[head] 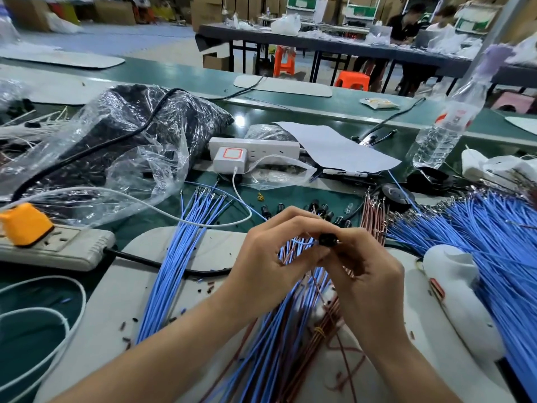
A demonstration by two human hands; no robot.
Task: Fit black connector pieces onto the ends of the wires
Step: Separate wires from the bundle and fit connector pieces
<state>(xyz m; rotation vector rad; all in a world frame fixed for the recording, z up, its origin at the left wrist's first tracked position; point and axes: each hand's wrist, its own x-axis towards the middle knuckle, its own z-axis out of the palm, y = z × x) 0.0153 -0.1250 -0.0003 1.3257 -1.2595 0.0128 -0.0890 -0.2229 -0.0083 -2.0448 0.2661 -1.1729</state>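
The left hand (pixel 270 257) is pinching a thin blue wire (pixel 300 242), its end meeting the small black cylindrical connector piece (pixel 324 239) that the right hand (pixel 369 274) is gripping between curled fingertips. Just beyond this connector, loose black connector pieces (pixel 319 212) are lying on the green table (pixel 290 196).

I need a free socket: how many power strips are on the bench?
2. The left power strip carries an orange plug; the middle power strip sits farther back with a white charger. Bags may hide more.
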